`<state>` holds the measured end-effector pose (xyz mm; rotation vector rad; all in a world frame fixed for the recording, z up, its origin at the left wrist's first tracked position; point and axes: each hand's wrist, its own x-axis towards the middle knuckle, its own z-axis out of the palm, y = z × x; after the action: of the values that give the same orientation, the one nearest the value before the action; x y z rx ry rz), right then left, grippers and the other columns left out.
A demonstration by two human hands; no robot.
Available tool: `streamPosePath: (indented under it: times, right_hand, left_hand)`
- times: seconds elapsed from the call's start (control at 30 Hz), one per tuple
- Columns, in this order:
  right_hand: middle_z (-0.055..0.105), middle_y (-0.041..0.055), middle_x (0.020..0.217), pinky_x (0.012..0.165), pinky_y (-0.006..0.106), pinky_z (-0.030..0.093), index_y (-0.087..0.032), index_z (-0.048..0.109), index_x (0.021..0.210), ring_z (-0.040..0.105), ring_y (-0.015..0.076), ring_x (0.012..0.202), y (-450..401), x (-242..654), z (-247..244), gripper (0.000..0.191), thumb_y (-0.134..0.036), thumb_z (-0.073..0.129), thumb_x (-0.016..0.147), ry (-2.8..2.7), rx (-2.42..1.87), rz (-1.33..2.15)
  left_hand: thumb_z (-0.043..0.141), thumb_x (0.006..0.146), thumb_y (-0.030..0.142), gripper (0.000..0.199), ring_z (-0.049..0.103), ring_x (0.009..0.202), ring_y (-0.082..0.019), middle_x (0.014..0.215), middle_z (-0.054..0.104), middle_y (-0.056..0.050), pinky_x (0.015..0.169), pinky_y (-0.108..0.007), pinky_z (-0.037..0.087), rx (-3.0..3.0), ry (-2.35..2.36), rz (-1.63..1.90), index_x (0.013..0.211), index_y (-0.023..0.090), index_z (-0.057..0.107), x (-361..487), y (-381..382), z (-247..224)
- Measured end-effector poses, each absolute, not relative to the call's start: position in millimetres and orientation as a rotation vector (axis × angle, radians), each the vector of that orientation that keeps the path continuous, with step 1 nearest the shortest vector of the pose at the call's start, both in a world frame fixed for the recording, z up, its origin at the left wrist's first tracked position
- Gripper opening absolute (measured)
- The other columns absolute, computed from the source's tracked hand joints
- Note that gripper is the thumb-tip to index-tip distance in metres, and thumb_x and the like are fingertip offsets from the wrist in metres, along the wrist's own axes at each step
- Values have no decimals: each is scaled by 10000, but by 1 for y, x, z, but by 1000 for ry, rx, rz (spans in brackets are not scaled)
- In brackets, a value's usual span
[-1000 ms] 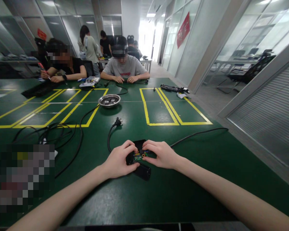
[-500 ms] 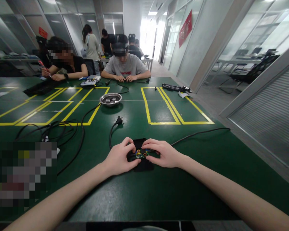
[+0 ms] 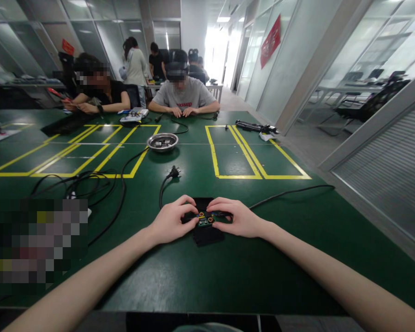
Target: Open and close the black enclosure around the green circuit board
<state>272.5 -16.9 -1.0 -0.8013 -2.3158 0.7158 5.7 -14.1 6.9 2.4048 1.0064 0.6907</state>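
Between my two hands is a small green circuit board [image 3: 204, 220] with round copper-coloured coils on it. My left hand [image 3: 175, 220] grips its left end between thumb and fingers. At the other end, my right hand [image 3: 240, 219] pinches the board's right side, fingers on the far edge and thumb on the near one. Under the board lies an opened black plastic case [image 3: 209, 236], one half showing beyond it and one half nearer me. A black cable [image 3: 290, 190] runs off rightward from beside my right hand. Another cord with a black plug [image 3: 174, 172] emerges behind my left hand.
A metal bowl [image 3: 162, 142] with small metal parts stands farther back. Coiled black cables [image 3: 86, 184] lie at left, near a blurred-out patch. Yellow tape [image 3: 240, 177] marks the green table [image 3: 263, 272]. A black folded tripod-like object [image 3: 256, 127] is at far right. Two people sit opposite.
The view has shifted slightly. My left fingers and thumb have closed in a little at the board's left end, and more of the board shows. Both hands stay on it.
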Motion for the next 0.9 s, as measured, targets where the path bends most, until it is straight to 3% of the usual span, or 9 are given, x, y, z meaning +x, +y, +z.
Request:
streamPosePath:
  times: [0.17,0.33,0.4,0.57,0.9]
  right_hand:
    - [705,104,1248,663,257,585,-211,726,1213,723,214,990,-19,271,-1,368,-247,741,848,-2327,-862,708]
    - [707,100,1242,625,244,578,-209,724,1199,726,208,958,-22,269,0,379,-257,736,823,-2297,-912,688]
    - [707,96,1254,647,253,589,-215,714,1209,731,203,947,-23,269,1,395,-259,726,817,-2298,-928,658]
    - [717,89,1243,877,348,607,-224,699,1209,738,231,1014,-28,264,0,423,-216,680,787,-2334,-979,470]
    - [696,78,1260,929,354,581,-244,666,1189,725,227,1063,-22,265,-4,414,-279,771,790,-2312,-965,544]
  left_hand:
    - [649,939,299,161,667,689,-111,1181,704,-53,700,-258,563,2486,1030,707,992,214,775,4,-11,5]
    - [649,945,287,161,690,713,-118,1199,709,-58,741,-270,584,2550,1031,705,991,215,785,2,-9,4]
    - [641,950,293,167,698,735,-123,1211,708,-61,759,-275,593,2566,1041,701,992,216,783,1,-8,4]
    - [620,963,296,189,744,891,-184,1271,698,-80,844,-324,610,2649,1045,655,1032,218,777,-1,-5,5]
    - [670,950,298,151,733,821,-158,1275,690,-69,811,-299,603,2621,1050,673,1023,220,777,0,-4,3]
